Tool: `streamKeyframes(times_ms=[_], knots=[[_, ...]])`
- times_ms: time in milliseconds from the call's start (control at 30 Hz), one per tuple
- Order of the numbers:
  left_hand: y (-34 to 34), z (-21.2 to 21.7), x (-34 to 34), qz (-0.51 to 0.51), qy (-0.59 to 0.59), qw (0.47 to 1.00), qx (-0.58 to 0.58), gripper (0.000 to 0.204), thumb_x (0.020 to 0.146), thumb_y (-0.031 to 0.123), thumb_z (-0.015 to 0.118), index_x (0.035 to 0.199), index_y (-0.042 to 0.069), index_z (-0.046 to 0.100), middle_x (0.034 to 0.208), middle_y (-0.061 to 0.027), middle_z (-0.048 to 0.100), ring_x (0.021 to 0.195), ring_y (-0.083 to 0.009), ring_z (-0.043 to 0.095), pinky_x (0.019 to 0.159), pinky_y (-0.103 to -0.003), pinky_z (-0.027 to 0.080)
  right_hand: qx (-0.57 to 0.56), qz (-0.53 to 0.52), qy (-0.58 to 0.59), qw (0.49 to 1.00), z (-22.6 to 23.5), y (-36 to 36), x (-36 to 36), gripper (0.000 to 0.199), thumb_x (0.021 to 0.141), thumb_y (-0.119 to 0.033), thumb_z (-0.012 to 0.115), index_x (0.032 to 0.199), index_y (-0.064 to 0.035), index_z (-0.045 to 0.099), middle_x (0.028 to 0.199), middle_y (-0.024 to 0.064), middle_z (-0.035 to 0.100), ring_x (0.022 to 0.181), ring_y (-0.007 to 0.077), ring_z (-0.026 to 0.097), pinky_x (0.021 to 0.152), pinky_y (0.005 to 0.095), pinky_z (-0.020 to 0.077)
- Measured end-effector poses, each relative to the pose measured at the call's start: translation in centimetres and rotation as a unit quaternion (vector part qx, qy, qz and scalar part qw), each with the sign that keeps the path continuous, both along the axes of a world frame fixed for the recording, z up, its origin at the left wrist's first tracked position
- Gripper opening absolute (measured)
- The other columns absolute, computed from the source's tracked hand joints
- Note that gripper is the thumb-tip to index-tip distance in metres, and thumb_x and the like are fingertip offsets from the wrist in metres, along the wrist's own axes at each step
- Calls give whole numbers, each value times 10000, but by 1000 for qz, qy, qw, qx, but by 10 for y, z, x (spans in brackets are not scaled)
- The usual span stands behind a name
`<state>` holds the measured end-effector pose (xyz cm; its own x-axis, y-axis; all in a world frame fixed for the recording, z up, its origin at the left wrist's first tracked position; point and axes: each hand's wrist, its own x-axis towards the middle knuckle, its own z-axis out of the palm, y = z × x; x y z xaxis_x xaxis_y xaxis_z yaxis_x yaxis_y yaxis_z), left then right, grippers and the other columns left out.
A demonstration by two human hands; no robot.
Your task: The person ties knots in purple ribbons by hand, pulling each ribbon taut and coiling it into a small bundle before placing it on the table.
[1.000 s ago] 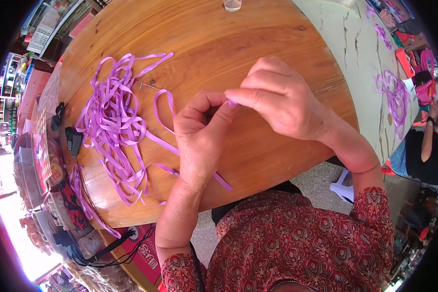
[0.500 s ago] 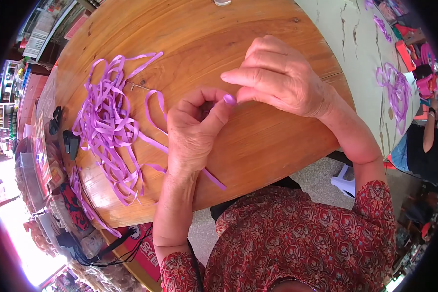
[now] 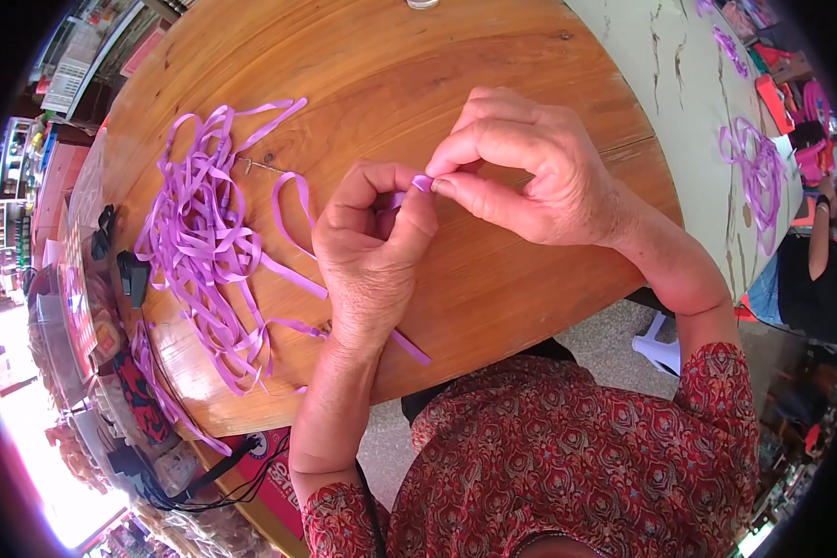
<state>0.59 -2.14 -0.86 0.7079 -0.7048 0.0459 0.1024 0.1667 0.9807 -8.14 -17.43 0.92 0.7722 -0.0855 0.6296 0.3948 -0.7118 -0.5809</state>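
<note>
Ribbon [image 3: 422, 182], purple, pinched between left hand [image 3: 370, 251] and right hand [image 3: 528, 167], fingertips together on its end. Judged light, limp, slippery; best gripped flat near end. Loose tangle [image 3: 205, 246] left of hands.

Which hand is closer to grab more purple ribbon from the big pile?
Probably the left hand. The pile of purple ribbon lies on the wooden table on that side, right beside it. The right hand sits farther away, and both hands are pinching one ribbon piece.
</note>
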Motion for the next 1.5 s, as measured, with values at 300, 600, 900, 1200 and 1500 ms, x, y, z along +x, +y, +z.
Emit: streamKeyframes(times_ms=[300,600,900,1200,1500], knots=[[0,-3,-1,15,-35,999,10,43,843,6,627,860,11,588,778,52,519,658,5,434,553,-133,351,-51,-22,-20,998,1,4,-1,203,677,33,694,851,-56,639,712,33,575,646,180,551,596,292,405],[-3,-4,-4,29,-75,997,13,53,839,-15,624,864,9,584,800,48,516,673,3,442,553,-135,352,-117,-73,-27,990,-1,6,1,190,670,56,663,801,-64,595,693,31,546,626,179,526,575,301,388],[-2,-12,-2,-49,57,991,-108,82,858,-43,595,935,-15,601,885,-9,564,806,-65,500,732,-198,400,220,-6,197,956,4,3,-5,47,794,-11,580,838,1,592,765,18,605,710,77,558,642,229,463],[-1,-10,-2,-108,207,955,-183,99,893,16,569,981,-10,606,955,-34,569,864,-97,510,719,-222,403,278,4,174,945,7,9,-9,54,819,-16,572,861,10,595,770,17,606,711,65,547,634,226,455],[-1,-6,-3,-76,245,955,-149,118,900,41,571,1007,1,600,900,-12,581,752,-70,495,618,-208,364,-2,-51,-69,996,-6,7,3,180,732,82,625,886,-12,631,768,72,591,658,182,547,585,282,440]])
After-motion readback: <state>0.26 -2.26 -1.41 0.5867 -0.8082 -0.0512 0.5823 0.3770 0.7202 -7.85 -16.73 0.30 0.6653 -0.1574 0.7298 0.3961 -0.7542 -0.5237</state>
